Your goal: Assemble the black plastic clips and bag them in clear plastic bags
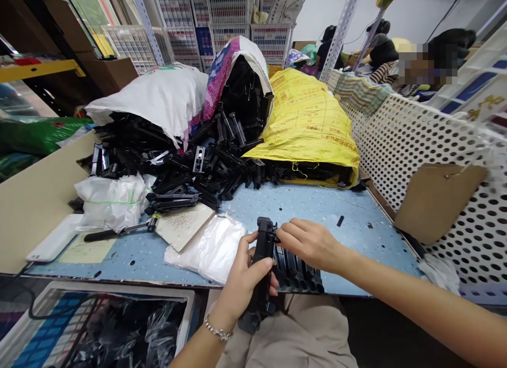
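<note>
My left hand (249,273) is wrapped round a long black plastic part (264,246), held tilted over the table's front edge with its upper end pointing away from me. At that upper end my right hand (307,242) has its fingers pinched on a small black piece on the part's right side; the fingertips hide most of it. Beneath my right hand, several similar black parts (303,275) lie side by side at the table edge. Left of my hands is a stack of clear plastic bags (214,249), partly under a worn pale board (186,225).
A heap of black parts (206,167) spills from a white sack (154,96) and others, beside a yellow sack (309,120). A hammer-like tool (122,231) lies left. A perforated white panel (420,146) borders the right. A crate (190,310) stands below left. People sit beyond.
</note>
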Available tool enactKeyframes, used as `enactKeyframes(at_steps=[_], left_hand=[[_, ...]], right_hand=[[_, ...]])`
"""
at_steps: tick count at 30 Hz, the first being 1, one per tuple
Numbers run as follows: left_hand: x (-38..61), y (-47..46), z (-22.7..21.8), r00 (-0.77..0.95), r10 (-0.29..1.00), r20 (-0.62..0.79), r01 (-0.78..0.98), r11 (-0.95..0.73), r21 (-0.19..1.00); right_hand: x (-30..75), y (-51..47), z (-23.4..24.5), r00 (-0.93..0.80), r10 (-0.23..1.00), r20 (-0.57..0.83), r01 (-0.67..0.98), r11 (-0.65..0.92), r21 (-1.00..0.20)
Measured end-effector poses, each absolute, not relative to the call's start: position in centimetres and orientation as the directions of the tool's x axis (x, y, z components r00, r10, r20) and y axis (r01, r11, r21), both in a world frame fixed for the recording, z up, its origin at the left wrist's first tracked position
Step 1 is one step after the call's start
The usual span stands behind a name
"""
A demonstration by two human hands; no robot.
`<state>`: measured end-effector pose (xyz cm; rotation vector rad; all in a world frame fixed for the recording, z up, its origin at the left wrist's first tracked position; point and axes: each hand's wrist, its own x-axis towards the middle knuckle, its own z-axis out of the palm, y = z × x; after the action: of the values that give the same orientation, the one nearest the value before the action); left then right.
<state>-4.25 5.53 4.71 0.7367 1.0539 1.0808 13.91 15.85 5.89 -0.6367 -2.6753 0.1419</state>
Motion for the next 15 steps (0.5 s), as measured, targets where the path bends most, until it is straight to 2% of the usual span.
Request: enactKeyframes(at_steps=[1,2,3,5,7,9,11,12,14,15], left_hand=[[-4.1,5.5,4.7,0.114,0.944,-0.311,-0.331,0.331,0.884],[-4.0,5.4,4.7,0.117,0.944,-0.309,-0.321,0.33,0.888],[-3.8,5.4,4.6,0.111,0.947,-0.303,-0.309,0.322,0.895],[-3.5,5.2,4.5,0.071,0.958,-0.279,-0.287,0.288,0.914],[-3.5,5.2,4.4,0.039,0.966,-0.255,-0.278,0.256,0.926],[-3.8,5.3,4.5,0.049,0.966,-0.254,-0.29,0.257,0.922],[-4.2,5.6,4.6,0.09,0.956,-0.279,-0.318,0.293,0.902],[-4.5,5.7,4.7,0.115,0.949,-0.295,-0.333,0.316,0.888],[-4.8,6.0,4.7,0.176,0.929,-0.324,-0.355,0.367,0.86],[-4.8,6.1,4.7,0.208,0.918,-0.336,-0.363,0.392,0.846]], right_hand=[[14.0,16.0,5.9,-0.849,0.397,0.349,0.381,0.917,-0.118],[14.0,16.1,5.8,-0.856,0.384,0.346,0.367,0.923,-0.117],[13.9,15.9,5.6,-0.841,0.422,0.339,0.38,0.906,-0.187],[13.4,15.4,5.0,-0.773,0.566,0.287,0.428,0.799,-0.423],[12.9,14.7,4.5,-0.724,0.669,0.167,0.448,0.641,-0.623],[12.7,14.3,4.3,-0.718,0.692,0.074,0.47,0.561,-0.681],[13.0,14.5,4.8,-0.728,0.677,0.113,0.506,0.641,-0.577],[13.2,14.7,5.1,-0.751,0.636,0.177,0.509,0.728,-0.46],[13.8,15.5,6.0,-0.843,0.447,0.3,0.428,0.894,-0.13],[14.1,15.8,6.4,-0.892,0.325,0.316,0.349,0.937,0.024]])
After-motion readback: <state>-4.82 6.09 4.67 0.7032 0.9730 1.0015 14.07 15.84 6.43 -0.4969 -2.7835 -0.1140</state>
